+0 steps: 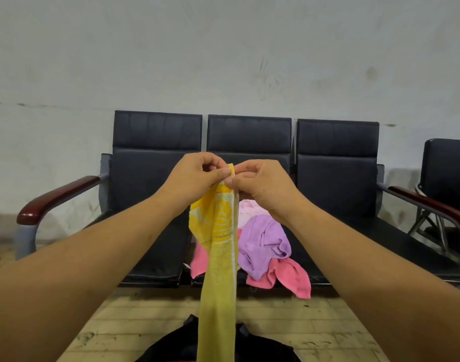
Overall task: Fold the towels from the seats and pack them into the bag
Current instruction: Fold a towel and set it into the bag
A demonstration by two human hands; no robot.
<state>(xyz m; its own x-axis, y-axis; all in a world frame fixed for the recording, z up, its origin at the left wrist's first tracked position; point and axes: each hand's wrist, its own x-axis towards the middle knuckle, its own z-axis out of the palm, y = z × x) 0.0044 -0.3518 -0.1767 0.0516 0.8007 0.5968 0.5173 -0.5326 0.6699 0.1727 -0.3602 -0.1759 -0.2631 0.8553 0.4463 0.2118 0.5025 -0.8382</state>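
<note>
— What is seen in the head view?

— A yellow towel is held up in front of the seats. Its top edge is pinched by the left hand and the right hand, which are brought together until the fingertips nearly meet. Thumb and fingers of each hand are curled onto the cloth.

— And how is the towel hung?

— It is gathered into a narrow strip and is let fall straight down, past the front edge of the seat and out of the bottom of the picture (a white border is seen along its right side).

— Where are the other towels found?

— A heap is left on the middle seat, behind the yellow strip. A purple towel is laid on top, a pale pink towel is tucked behind it, and a bright pink towel is draped over the seat's front edge toward the floor.

— Is the bag seen?

— A black shape is seen on the floor at the bottom, partly hidden by the strip; whether it is the bag cannot be told.
</note>
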